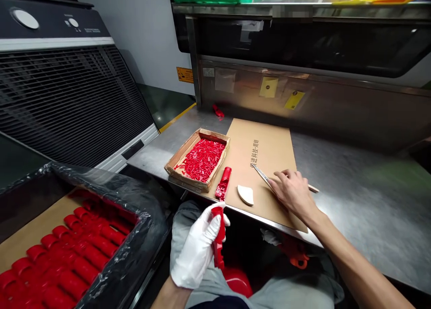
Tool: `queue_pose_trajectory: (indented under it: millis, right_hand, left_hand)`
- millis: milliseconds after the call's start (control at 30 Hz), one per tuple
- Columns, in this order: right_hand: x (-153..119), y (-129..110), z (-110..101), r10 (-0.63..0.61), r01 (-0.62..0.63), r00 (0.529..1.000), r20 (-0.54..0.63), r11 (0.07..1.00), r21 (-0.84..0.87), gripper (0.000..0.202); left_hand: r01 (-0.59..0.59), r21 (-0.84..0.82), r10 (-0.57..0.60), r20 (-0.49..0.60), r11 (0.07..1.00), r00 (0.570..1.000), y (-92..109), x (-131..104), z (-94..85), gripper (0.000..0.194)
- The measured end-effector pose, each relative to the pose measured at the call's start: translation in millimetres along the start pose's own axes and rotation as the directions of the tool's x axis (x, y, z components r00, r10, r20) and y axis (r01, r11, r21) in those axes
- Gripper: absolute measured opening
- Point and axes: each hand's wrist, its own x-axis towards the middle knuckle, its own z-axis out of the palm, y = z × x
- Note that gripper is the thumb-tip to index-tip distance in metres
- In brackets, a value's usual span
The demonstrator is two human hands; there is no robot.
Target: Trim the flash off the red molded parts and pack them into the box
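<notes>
My left hand [197, 246], in a white glove, is closed around a red plastic part [219, 241] just off the table edge. A second red plastic part [222, 183] lies on the brown cardboard sheet [269, 138] beyond that hand. My right hand [293, 192], bare, rests low over the cardboard with its thumb and fingers on a slim pointed metal tool [261, 173]. The tip points away to the left. A pale stick end [313, 189] shows past the knuckles; whether it belongs to that tool is hidden. Between the hands lies a white fan-shaped piece [245, 194].
A cardboard tray [175, 165] of small red pieces stands left on the metal table [363, 201]. At lower left, a plastic-lined box [148, 210] holds rows of red parts. A red scrap [218, 110] lies at the back. A shelf [229, 10] with bins hangs above.
</notes>
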Motion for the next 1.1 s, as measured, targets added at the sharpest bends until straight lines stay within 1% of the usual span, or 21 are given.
queue_pose_trajectory:
  millis: [100,167,267,333,400,500,567,633,733,833,933,1100]
  right_hand:
    - [7.2,-11.5,10.2,-0.058,0.054,0.997,0.046,0.995,0.088,0.022]
    - [11.0,-15.7,16.6,-0.071,0.061,0.996,0.057,0.987,0.151,0.015]
    - [10.8,-18.9,15.2,-0.084,0.069,0.995,0.046,0.965,0.252,0.012]
    - [2.5,-21.5,4.3,-0.101,0.090,0.995,0.018,0.941,0.327,0.013]
    - [-14.5,-26.2,-13.2,-0.138,0.131,0.990,-0.012,0.904,0.407,0.015]
    - [-51.6,-38.0,-42.8,-0.224,0.213,0.974,-0.041,0.832,0.512,0.019]
    - [-76.7,-47.2,-58.0,-0.280,0.264,0.958,-0.055,0.793,0.549,0.022]
    - [-95.8,-55.5,-66.6,-0.309,0.303,0.947,-0.083,0.784,0.541,0.022]
    - [-109.8,-64.0,-69.8,-0.323,0.341,0.938,-0.123,0.802,0.490,0.026]
    - [-112.0,-67.4,-68.9,-0.330,0.367,0.930,-0.160,0.829,0.422,0.031]
    - [-111.6,-68.5,-68.6,-0.342,0.389,0.920,-0.191,0.855,0.343,0.032]
    - [-112.1,-71.0,-68.3,-0.366,0.416,0.907,-0.210,0.857,0.304,0.030]
  left_hand:
    - [-0.128,0.162,0.130,0.002,0.978,0.992,1.3,-5.9,0.5,0.040]
    - [-0.184,0.243,0.186,0.015,0.953,0.982,0.6,-9.7,-1.2,0.038]
    - [-0.259,0.341,0.258,0.048,0.904,0.965,-3.1,-14.2,-6.8,0.035]
    - [-0.316,0.392,0.314,0.073,0.864,0.947,-6.1,-16.0,-11.4,0.032]
    - [-0.363,0.431,0.363,0.087,0.826,0.928,-8.2,-16.9,-15.4,0.029]
    - [-0.413,0.472,0.414,0.109,0.779,0.904,-9.1,-17.2,-17.8,0.024]
    - [-0.438,0.482,0.430,0.135,0.758,0.893,-9.2,-16.7,-16.7,0.024]
    - [-0.453,0.475,0.433,0.158,0.755,0.887,-9.9,-15.9,-14.3,0.027]
    - [-0.459,0.464,0.430,0.173,0.758,0.886,-12.2,-15.1,-10.5,0.030]
    - [-0.448,0.462,0.417,0.176,0.765,0.892,-14.8,-15.4,-8.6,0.029]
    - [-0.436,0.461,0.404,0.171,0.773,0.898,-15.5,-16.8,-7.7,0.028]
    - [-0.458,0.471,0.436,0.163,0.754,0.885,-14.3,-18.6,-6.8,0.036]
